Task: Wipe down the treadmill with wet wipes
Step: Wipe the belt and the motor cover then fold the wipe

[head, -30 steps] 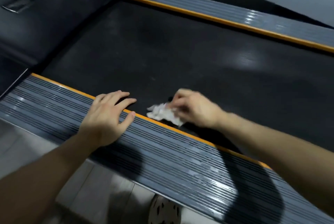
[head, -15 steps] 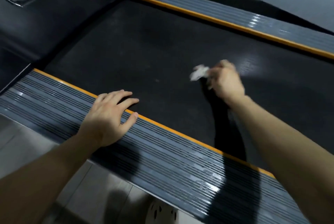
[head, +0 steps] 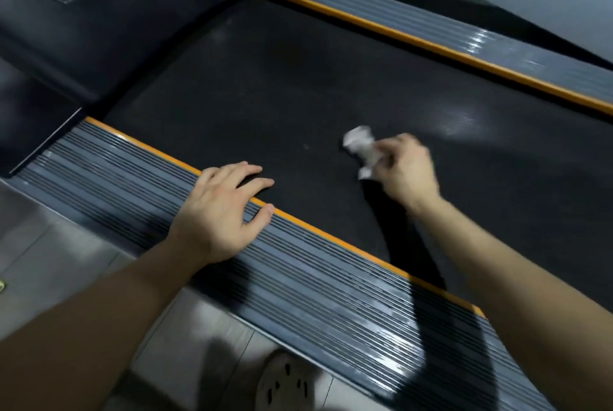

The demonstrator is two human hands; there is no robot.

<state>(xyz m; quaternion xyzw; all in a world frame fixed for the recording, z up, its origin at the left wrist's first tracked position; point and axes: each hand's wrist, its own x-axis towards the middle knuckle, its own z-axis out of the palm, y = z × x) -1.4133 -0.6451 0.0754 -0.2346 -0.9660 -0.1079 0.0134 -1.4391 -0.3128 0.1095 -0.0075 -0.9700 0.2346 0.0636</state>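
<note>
- A dim room: grey floor tiles [head: 199, 327] at lower left, a pale perforated shoe [head: 285, 384] at the bottom edge, a dark motor cover [head: 99, 29] at upper left.
- One treadmill belt [head: 265, 95], black, its long axis running from upper left to lower right between two ribbed grey side rails, near [head: 331, 304] and far [head: 464, 36], each edged in orange.
- The left hand [head: 219, 215] lies flat and released on the near rail, fingertips over the belt.
- The right hand [head: 406, 168] grasps one crumpled white wet wipe [head: 360, 148] mid-belt, pointing up-left.
</note>
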